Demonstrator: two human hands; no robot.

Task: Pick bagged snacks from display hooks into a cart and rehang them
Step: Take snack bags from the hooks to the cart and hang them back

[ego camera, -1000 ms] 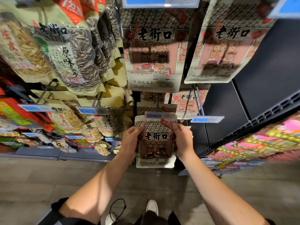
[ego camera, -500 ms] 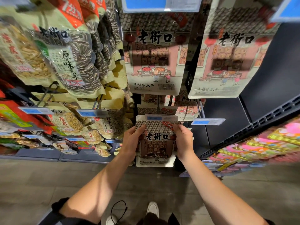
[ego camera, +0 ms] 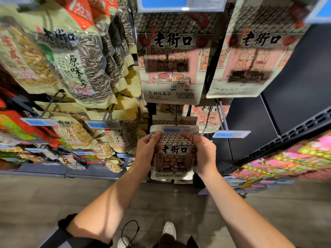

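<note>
Head view. Shop aisle with a floor (ego camera: 44,203) of grey-brown tiles, matt and lightly streaked. Ahead stands a dark display rack (ego camera: 295,77) of flat panels, fitted with metal hooks carrying rows of hanging pouches.

Materials: the upper centre pouch (ego camera: 172,58) and its neighbour to the right (ego camera: 250,56) are flat, matt, paper-look packs printed with a tiled roof and a pink shopfront drawing. To the left hang glossy pouches with clear windows (ego camera: 78,68) — striped sunflower seeds show through one, pale seeds through others. Blue price tags (ego camera: 231,134) in clear plastic holders sit at the hook ends. Brightly coloured flat packets (ego camera: 295,158) lie on the slanted shelf at right, blurred.

The snack bag (ego camera: 172,154) is low at centre, upright, its top edge at the tagged end of a hook rod (ego camera: 176,115); whether the hang hole is on the rod cannot be told. More bags of the same print hang just behind it.

Left hand (ego camera: 146,154) grips the bag's left edge, thumb on its front. Right hand (ego camera: 205,154) grips the right edge likewise — fingers curled behind.

A white shoe (ego camera: 169,230) shows on the floor below.
</note>
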